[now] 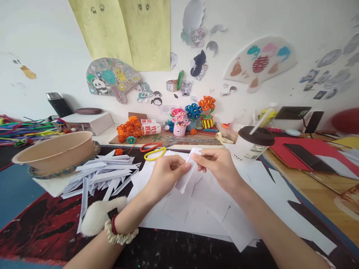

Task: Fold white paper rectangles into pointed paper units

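Note:
Between both hands is a narrow folded strip of white paper (pixel 185 180), held tilted over the loose sheets. My left hand (pixel 167 172) pinches its left side, thumb on top. My right hand (pixel 215 163) pinches its upper end between thumb and fingers. Beneath them lie several white paper sheets (pixel 213 200), overlapping on the dark mat. To the left sits a heap of folded paper strips (pixel 103 173). Scissors with red and yellow handles (pixel 155 153) rest just beyond my left hand, their blades pointing away to the right.
A beige basin (pixel 56 149) stands at the left, with a white fluffy object (pixel 97 216) near my left wrist. At the right are a lidded cup with a straw (pixel 252 144) and a dark phone (pixel 308 157) on red paper. Pipe-cleaner flower pots (pixel 179 129) line the back.

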A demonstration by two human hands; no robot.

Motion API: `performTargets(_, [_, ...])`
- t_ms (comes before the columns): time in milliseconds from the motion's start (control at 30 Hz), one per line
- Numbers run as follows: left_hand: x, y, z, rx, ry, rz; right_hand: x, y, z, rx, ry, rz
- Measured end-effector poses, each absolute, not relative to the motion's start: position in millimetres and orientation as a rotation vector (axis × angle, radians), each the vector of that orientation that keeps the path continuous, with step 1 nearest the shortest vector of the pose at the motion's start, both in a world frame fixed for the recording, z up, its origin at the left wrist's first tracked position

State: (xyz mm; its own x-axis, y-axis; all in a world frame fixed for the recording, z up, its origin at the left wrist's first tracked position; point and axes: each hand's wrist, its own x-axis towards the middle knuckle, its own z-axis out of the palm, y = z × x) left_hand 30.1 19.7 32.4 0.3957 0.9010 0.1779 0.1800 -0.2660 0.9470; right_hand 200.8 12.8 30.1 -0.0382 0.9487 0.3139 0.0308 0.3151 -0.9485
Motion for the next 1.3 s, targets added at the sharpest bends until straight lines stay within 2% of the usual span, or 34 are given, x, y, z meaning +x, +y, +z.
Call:
performTargets(400, [30.9,15.3,36.6,1.903,0.963,0.99,198.6,10.9,30.2,-0.927,-1.419,1.115])
performTargets(567, [32.8,12.5,35.0,1.879,0.952,0.84,209.6,17.4,30.1,-0.922,-1.251,1.015])
performTargets(800, [31.8,13.0,36.5,1.844,0.951,0.809,216.7,19.9,32.6,-0.921,-1.145,0.973])
performTargets(1100, [28.7,15.8,35.6,2.114,1.021,0.898,206.1,16.2,32.3,-0.926,-1.211,1.051])
performTargets(1300, [30.8,16.6,37.2,2.087,1.075,1.036,193.4,8.4,33.6,-0.961,-1.352,1.086])
